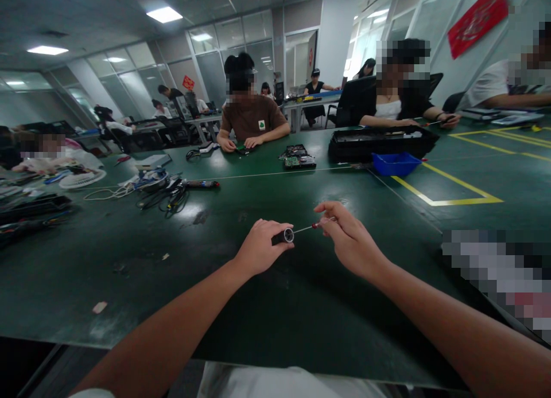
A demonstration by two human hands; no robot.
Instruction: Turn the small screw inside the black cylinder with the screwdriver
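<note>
My left hand [260,246] is closed round a short black cylinder [282,237], whose silver-rimmed round end faces toward me and to the right. What kind of part the cylinder is, I cannot make out. In my right hand [350,237] is a thin screwdriver [315,226] with a reddish handle, pinched between thumb and fingers. Its metal shaft points left, and the tip reaches the rimmed end of the cylinder; whether it touches is too small to tell. Both hands are above the green tabletop [275,306].
A blue tray [396,164] stands before a long black casing [381,143] at the back right. Circuit boards [299,157] lie mid-table. Tangled cables [166,191] are to the left. Across the table sits a person in a brown shirt [253,120]; another sits behind the casing.
</note>
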